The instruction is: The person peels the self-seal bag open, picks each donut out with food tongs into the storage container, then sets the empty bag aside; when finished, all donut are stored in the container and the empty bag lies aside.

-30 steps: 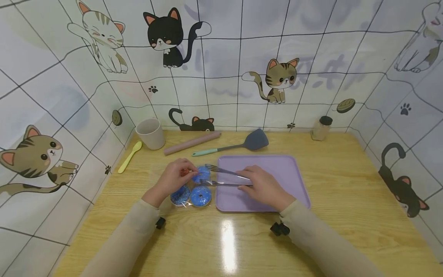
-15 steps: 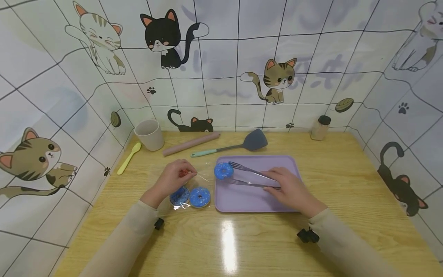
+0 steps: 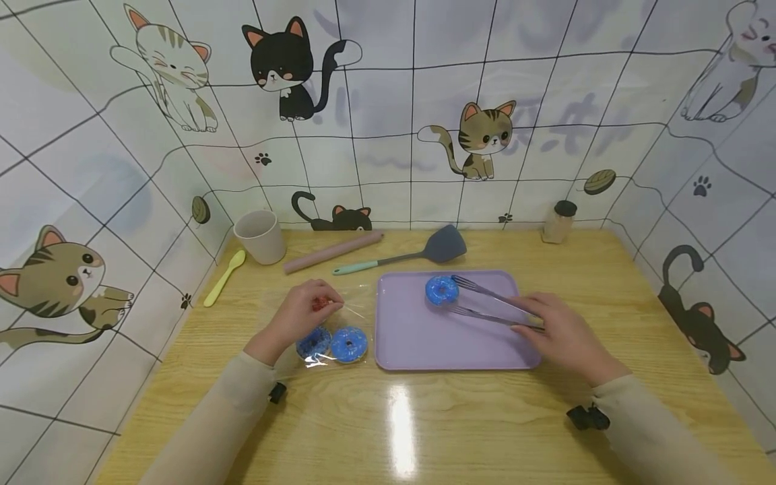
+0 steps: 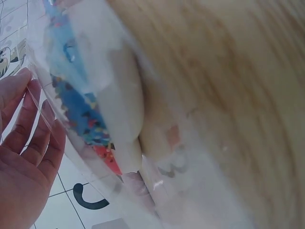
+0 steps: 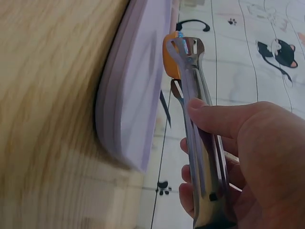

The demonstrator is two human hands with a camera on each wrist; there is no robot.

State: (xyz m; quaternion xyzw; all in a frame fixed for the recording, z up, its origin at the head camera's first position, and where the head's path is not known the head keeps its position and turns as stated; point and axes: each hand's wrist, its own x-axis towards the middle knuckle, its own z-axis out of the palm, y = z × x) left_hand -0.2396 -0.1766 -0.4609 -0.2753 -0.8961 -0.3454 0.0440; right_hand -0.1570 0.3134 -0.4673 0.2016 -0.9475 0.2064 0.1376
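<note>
My right hand (image 3: 564, 335) grips metal tongs (image 5: 195, 129), whose tips pinch a blue-iced toy donut (image 3: 442, 290) over the back of the purple tray (image 3: 412, 337). In the right wrist view the donut shows its orange-brown side, raised off the tray. My left hand (image 3: 302, 311) pinches the edge of a clear plastic bag (image 3: 360, 296), fingertips on the film in the left wrist view. Inside the bag lie two blue donuts, one fully visible donut (image 3: 348, 344) and one speckled donut (image 3: 313, 342) partly behind the hand. Something red shows beneath my left fingers, mostly hidden.
Behind stand a grey cup (image 3: 261, 237), a yellow spoon (image 3: 225, 277), a pinkish rolling pin (image 3: 333, 252) and a spatula (image 3: 444, 244) with a mint handle. A black-lidded jar (image 3: 559, 222) is at the back right. Cat-patterned walls enclose three sides of the wooden table.
My right hand has moved right with the tongs, carrying a blue donut from the bag to above the tray. The left hand stays at the bag.
</note>
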